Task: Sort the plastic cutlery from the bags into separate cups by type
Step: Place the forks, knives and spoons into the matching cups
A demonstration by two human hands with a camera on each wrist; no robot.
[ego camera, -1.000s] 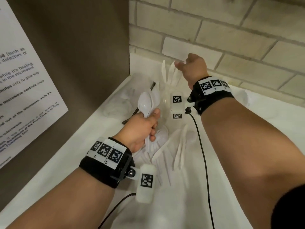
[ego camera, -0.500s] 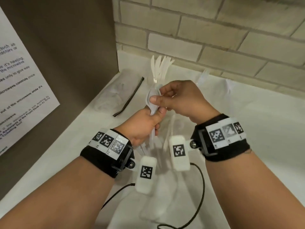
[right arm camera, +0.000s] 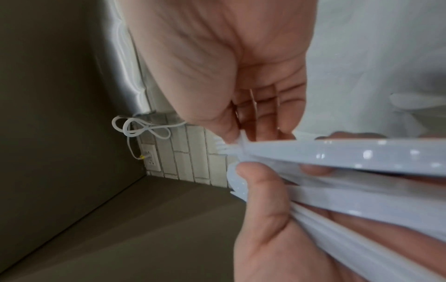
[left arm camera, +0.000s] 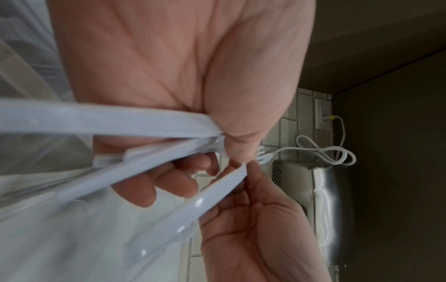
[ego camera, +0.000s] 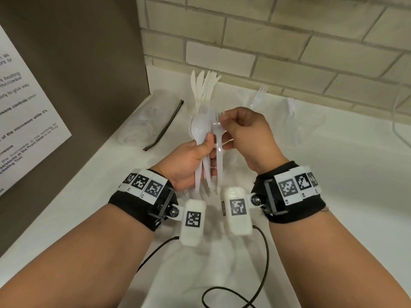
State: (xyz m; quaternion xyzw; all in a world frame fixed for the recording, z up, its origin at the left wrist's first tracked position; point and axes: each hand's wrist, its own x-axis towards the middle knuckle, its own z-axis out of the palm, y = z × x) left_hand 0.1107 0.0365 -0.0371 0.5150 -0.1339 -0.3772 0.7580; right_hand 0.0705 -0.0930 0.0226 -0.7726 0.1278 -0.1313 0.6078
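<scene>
The left hand (ego camera: 189, 161) grips a bunch of spoons (ego camera: 200, 130) (count hidden), while the right hand (ego camera: 246, 138) pinches a fork (ego camera: 219, 127) above the bench (ego camera: 333, 174).

I see bare forearms, no sleeves. Each wrist wears a black band (ego camera: 131, 207) topped with a white strip of square black-and-white markers (ego camera: 144, 183). A screwed bracket (ego camera: 172, 211) on each carries a white camera pod (ego camera: 192, 221) bearing one marker. Black cables (ego camera: 262, 263) trail from them.
</scene>
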